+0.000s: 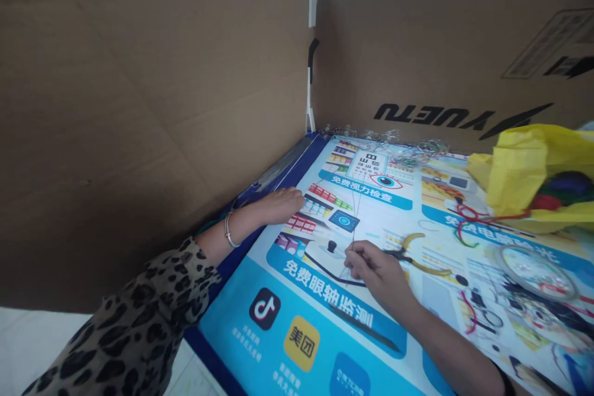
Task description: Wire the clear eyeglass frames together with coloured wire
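Note:
My left hand (pixel 284 204), with a silver bangle at the wrist, rests closed near the left edge of the printed poster (pixel 320 284); what its curled fingers hold, if anything, is hidden. At the poster's middle, my right hand (pixel 364 261) pinches a thin wire (pixel 356 213). The wire runs up from the fingertips toward the eye chart print, and fine strands show below the fingers. Just right of my right hand lie pliers (pixel 424 265) with yellow handles, their handles spread.
Tangled thin wires (pixel 424 151) lie along the back edge. A yellow bag (pixel 524 167) with coloured balls stands at right, near red and green cords (pixel 468 216). A clear round ring-shaped item (pixel 538 269) lies at right. Cardboard walls (pixel 185 74) rise left and behind.

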A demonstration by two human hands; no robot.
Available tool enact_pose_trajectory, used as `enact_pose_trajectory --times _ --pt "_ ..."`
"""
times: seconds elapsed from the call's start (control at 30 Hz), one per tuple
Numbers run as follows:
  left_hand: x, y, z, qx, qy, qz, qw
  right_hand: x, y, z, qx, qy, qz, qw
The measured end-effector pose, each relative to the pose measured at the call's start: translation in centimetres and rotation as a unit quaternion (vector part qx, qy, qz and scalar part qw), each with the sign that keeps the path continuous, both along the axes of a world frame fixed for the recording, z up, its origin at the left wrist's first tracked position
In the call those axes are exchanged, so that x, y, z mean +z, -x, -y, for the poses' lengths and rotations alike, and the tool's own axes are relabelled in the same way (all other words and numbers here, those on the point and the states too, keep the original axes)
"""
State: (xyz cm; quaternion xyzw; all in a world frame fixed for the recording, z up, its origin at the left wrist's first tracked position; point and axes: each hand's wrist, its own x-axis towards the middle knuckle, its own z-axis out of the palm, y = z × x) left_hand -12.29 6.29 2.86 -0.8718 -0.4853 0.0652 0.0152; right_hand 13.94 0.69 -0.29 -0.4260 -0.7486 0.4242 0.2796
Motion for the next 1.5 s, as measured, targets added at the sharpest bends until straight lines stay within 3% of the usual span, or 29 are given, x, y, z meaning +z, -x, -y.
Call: enact_pose_trajectory --times 0.23,0.37,0.6,0.73,0.9,1.17,1.3,1.5 --pt "1.3 -0.4 2.3 0.067 0.048 0.024 0.996 0.0 0.1 0.2 -0.017 0.003 -0.020 1.000" --pt "0.7 -0.1 5.0 0.094 0.053 0.078 0.991 -0.1 0.2 0.2 -0.020 0.008 -0.047 0.999" --pt "-1.6 0.0 11.5 -0.006 0.091 0.201 0.975 -0.2 0.2 0.0 0.000 -0.001 -0.071 0.998" --pt "-1.2 -3.0 14.4 -0.085 0.104 0.196 0.971 -0.5 0.2 -0.1 0.002 -0.008 -0.079 0.997" --pt "-0.6 -8.2 16.0 -0.151 0.108 0.185 0.965 -0.8 0.3 -0.3 0.008 -0.008 -0.087 0.996" --pt "-1.6 -12.7 17.4 -0.173 0.092 0.172 0.966 -0.8 0.2 -0.4 0.016 -0.022 -0.090 0.996" --pt "-1.6 -12.0 17.2 -0.158 0.089 0.223 0.958 -0.8 0.2 -0.4 0.015 -0.021 -0.090 0.996" --pt "-2.3 -7.1 16.9 -0.018 0.019 0.333 0.943 -1.0 0.3 -0.5 0.009 -0.014 -0.091 0.996"
